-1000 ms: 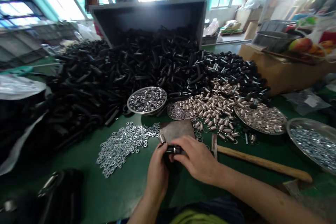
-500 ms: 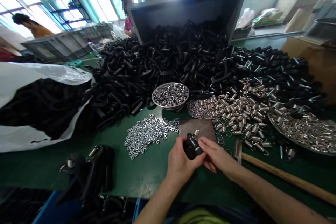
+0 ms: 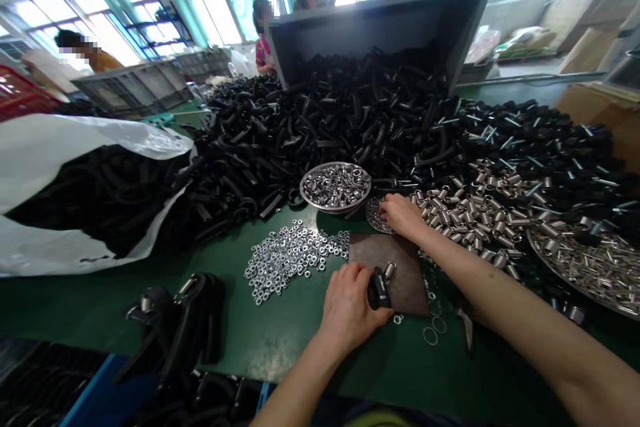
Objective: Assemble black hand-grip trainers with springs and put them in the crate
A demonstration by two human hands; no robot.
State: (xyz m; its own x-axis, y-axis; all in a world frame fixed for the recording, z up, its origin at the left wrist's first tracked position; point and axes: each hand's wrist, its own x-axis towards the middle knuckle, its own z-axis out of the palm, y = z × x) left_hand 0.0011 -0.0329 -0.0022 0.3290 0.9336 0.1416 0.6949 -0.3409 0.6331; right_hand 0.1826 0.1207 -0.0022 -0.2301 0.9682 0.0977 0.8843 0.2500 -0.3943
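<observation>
My left hand (image 3: 345,303) is closed around a black plastic handle part (image 3: 381,288) at the edge of a flat brown metal plate (image 3: 367,250). A coil spring (image 3: 389,271) shows at the far end of that part. Farther forward, my right hand (image 3: 401,215) has its fingertips down in a shallow dish of small metal pieces (image 3: 376,219). The fingers are pressed together there, and whatever they hold is hidden. A loose nut (image 3: 398,319) lies by the plate's near edge, close to my left thumb.
Loose nuts (image 3: 285,257) spread left of the plate. Behind stands a bowl of metal rings (image 3: 336,187); black handles (image 3: 320,120) spill from a grey crate (image 3: 370,30). Springs (image 3: 470,217) heap at right. A hammer head (image 3: 466,328) shows below my right forearm. Co-workers are beyond.
My right hand has left the black handle part and reached forward to the small dish. My left hand keeps the part, now lower and turned. The camera view has shifted slightly.
</observation>
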